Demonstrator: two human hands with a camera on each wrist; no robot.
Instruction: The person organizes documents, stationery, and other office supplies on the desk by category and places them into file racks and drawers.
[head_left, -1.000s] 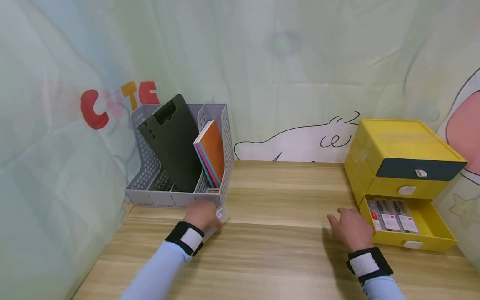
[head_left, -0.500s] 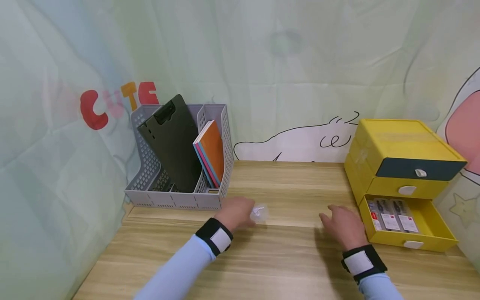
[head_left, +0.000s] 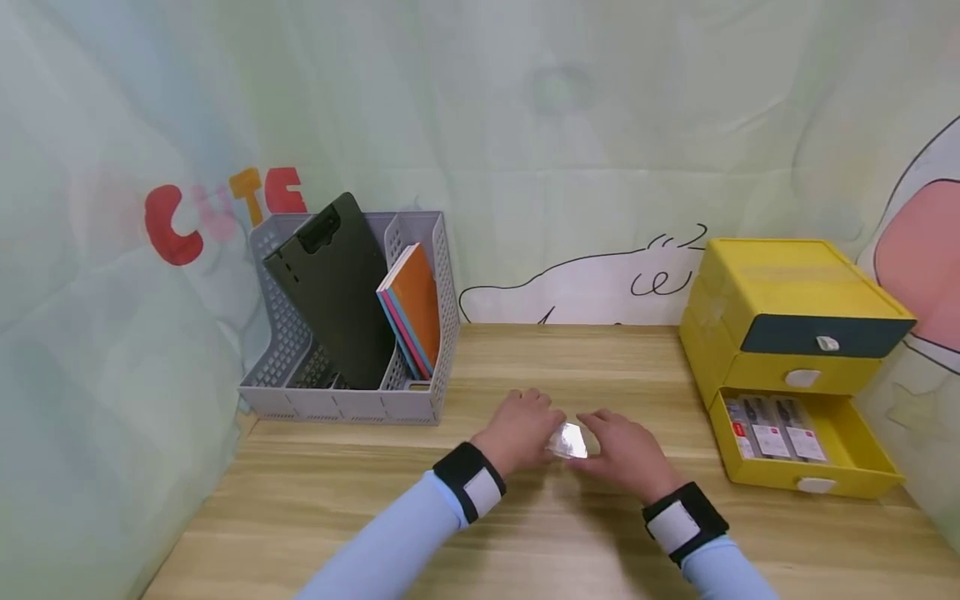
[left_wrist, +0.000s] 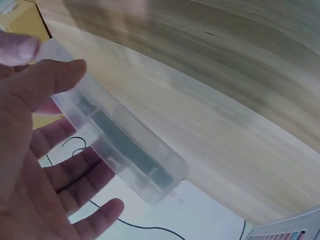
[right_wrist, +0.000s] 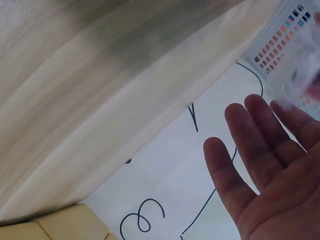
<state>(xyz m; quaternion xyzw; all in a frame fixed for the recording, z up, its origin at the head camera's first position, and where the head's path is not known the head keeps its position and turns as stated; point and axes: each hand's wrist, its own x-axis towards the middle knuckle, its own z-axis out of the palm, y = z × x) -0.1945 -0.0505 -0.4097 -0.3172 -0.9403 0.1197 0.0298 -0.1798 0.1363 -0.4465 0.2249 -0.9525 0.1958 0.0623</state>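
Observation:
My left hand (head_left: pixel 517 429) pinches a clear plastic case (left_wrist: pixel 127 142) between thumb and fingers, above the middle of the table. A dark strip shows inside it in the left wrist view; what it is I cannot tell. The case (head_left: pixel 570 440) glints in the head view between both hands. My right hand (head_left: pixel 630 454) is at its other end, thumb and forefinger parted around it. In the right wrist view the forefinger of the right hand (right_wrist: pixel 275 165) meets the blurred case (right_wrist: pixel 300 70), and the other fingers are extended.
A grey organizer (head_left: pixel 337 406) at back left holds a black clipboard (head_left: pixel 337 292) and thin notebooks (head_left: pixel 416 304). A yellow drawer unit (head_left: pixel 806 267) stands at right. Its bottom drawer (head_left: pixel 862 450) is pulled out, with several clear packs (head_left: pixel 772 429) at its left side.
My left hand has carried the clear case rightward from in front of the organizer to mid-table. My right hand has moved left, away from the drawer, to the case.

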